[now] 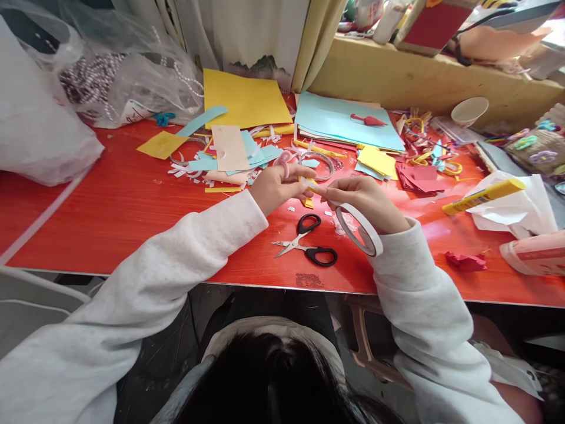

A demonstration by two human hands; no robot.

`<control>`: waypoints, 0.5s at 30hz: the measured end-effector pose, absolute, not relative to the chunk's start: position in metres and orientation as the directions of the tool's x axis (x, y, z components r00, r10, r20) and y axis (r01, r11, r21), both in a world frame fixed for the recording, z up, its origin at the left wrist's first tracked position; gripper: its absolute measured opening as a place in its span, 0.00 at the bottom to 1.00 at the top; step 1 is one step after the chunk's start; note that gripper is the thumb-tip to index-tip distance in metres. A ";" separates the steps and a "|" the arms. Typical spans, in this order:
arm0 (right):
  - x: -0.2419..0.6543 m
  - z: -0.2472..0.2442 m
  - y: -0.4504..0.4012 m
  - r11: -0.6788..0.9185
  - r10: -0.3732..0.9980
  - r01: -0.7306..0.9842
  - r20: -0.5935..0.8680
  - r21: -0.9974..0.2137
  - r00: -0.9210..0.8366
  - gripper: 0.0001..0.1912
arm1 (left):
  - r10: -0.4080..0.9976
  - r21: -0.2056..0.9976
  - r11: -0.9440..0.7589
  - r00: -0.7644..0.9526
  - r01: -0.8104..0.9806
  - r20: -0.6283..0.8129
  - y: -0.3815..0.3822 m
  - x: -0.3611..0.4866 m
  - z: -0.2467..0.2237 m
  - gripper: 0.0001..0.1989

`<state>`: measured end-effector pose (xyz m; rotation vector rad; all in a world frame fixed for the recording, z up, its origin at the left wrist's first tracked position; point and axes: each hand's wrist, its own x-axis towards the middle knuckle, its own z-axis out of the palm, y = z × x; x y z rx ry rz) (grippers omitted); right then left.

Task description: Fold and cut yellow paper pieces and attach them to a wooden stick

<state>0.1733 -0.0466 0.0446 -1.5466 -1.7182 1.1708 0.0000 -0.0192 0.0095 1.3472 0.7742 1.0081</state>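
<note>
My left hand (276, 187) and my right hand (369, 199) meet above the red table, fingertips pinched on a small yellow paper strip (314, 187). A roll of white tape (359, 229) hangs below my right hand, close to the wrist; whether its end sticks to the strip I cannot tell. Around a finger of my left hand sits a pink ring-shaped thing (286, 166). Scissors with black handles (304, 242) lie below my hands, blades slightly apart. Just past my fingers, another tape roll (324, 166) rests on the table.
Paper scraps (229, 147) pile up at left, behind them a yellow sheet (245, 100). Blue sheets (348, 121) lie at the back. Yellow squares (378, 160) and red squares (419, 178) sit to the right, near a yellow glue stick (483, 197). Bags (39, 112) stand far left.
</note>
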 end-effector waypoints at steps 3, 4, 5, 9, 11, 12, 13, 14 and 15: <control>0.173 0.045 -0.047 -0.017 0.966 0.486 -0.140 -0.874 -0.217 0.15 | 0.896 0.989 -0.037 0.433 -0.146 0.098 -0.017 0.000 0.008 0.14; 0.173 0.045 -0.047 -0.019 0.963 0.485 -0.146 -0.874 -0.225 0.15 | 0.896 0.988 -0.038 0.432 -0.152 0.101 -0.016 0.000 0.007 0.14; 0.173 0.045 -0.047 -0.024 0.959 0.480 -0.155 -0.877 -0.235 0.15 | 0.899 0.987 -0.038 0.426 -0.155 0.102 -0.016 0.001 0.006 0.13; 0.174 0.046 -0.047 -0.039 0.947 0.452 -0.178 -0.891 -0.268 0.17 | 0.912 0.988 -0.029 0.400 -0.153 0.088 -0.014 0.001 0.004 0.12; 0.174 0.046 -0.047 -0.030 0.943 0.456 -0.177 -0.890 -0.282 0.17 | 0.913 0.988 -0.016 0.402 -0.154 0.078 -0.014 0.000 0.004 0.11; 0.174 0.046 -0.047 -0.025 0.941 0.460 -0.176 -0.888 -0.289 0.17 | 0.912 0.988 -0.012 0.404 -0.156 0.075 -0.014 0.000 0.005 0.11; 0.173 0.046 -0.048 -0.020 0.940 0.464 -0.176 -0.885 -0.294 0.18 | 0.910 0.987 -0.007 0.408 -0.158 0.072 -0.015 0.000 0.005 0.11; 0.173 0.047 -0.048 -0.018 0.939 0.469 -0.176 -0.883 -0.295 0.18 | 0.907 0.987 -0.003 0.415 -0.161 0.070 -0.015 0.000 0.005 0.11; 0.173 0.047 -0.048 -0.019 0.940 0.473 -0.177 -0.881 -0.293 0.18 | 0.903 0.986 0.000 0.423 -0.164 0.070 -0.015 0.000 0.005 0.10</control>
